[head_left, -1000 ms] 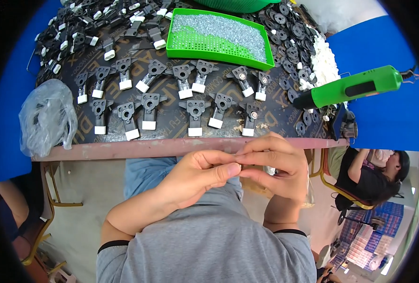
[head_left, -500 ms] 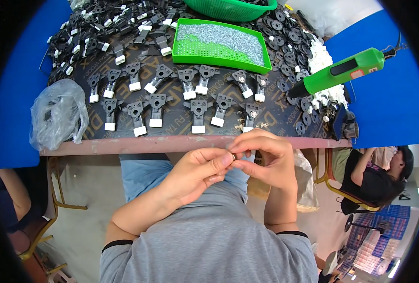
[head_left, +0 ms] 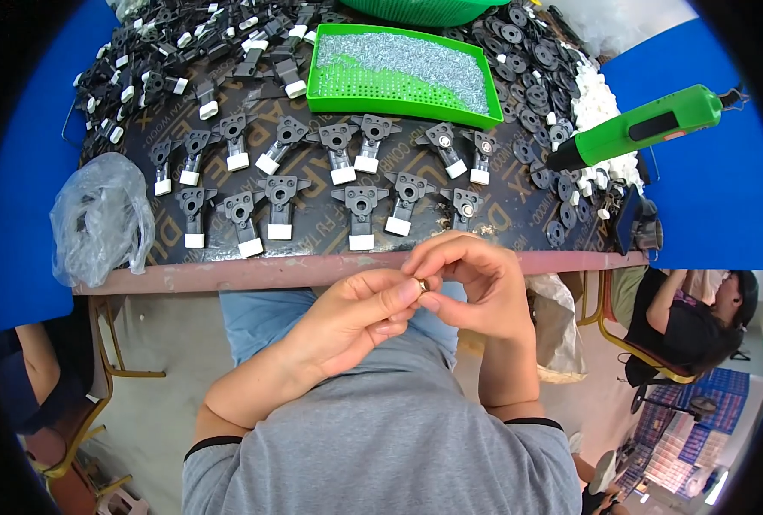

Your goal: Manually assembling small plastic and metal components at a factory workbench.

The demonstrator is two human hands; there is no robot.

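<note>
Both hands meet just below the near edge of the table point(head_left: 313, 273), over the person's lap: the left hand point(head_left: 355, 322) and the right hand point(head_left: 471, 283) each have their grip pinched tight with fingertips on one small brass-coloured ring point(head_left: 422, 285) held between them. On the table above, black brackets with white ends point(head_left: 360, 206) lie in rows, with a green tray of small screws point(head_left: 398, 64) behind them. A green power screwdriver point(head_left: 647, 127) rests to the right and a crumpled clear plastic bag point(head_left: 102, 219) to the left.
</note>
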